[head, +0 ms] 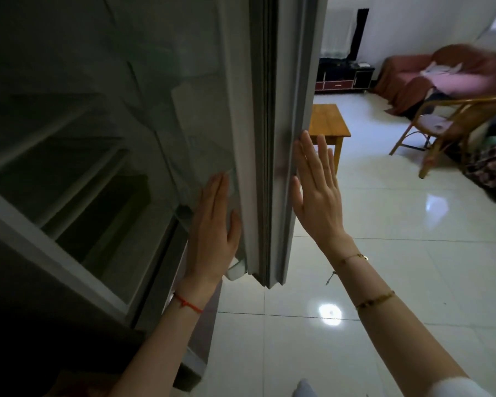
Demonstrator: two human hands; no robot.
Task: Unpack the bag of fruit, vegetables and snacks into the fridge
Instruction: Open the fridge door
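Note:
The fridge door stands edge-on in the middle of the view, swung out from the fridge. Its dark interior with pale shelves fills the left side. My left hand lies flat with straight fingers against the inner side of the door, near a door shelf. My right hand presses flat with straight fingers on the door's outer face near its edge. No bag, fruit, vegetables or snacks are in view.
A shiny white tiled floor spreads to the right. A small wooden table stands just behind the door. A cane chair, a red sofa with a pink cloth and a dark TV cabinet stand farther back.

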